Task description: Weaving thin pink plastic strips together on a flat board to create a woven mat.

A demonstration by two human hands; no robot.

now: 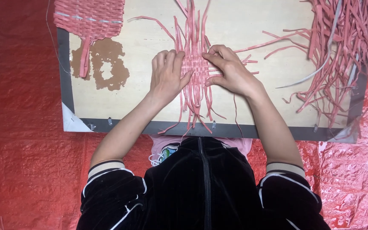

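A small woven patch of pink strips [196, 66] lies in the middle of a pale wooden board [141, 106], with loose strip ends fanning out above and below it. My left hand [167, 74] lies flat on the patch's left side, fingers pressing the strips down. My right hand [231, 70] rests on the patch's right side, its fingertips pinching a horizontal strip at the weave's edge.
A finished pink woven mat [90, 19] lies at the board's top left, above a brown worn patch [107, 64]. A heap of loose pink strips [341, 47] covers the right side. Red tarpaulin [18, 127] surrounds the board.
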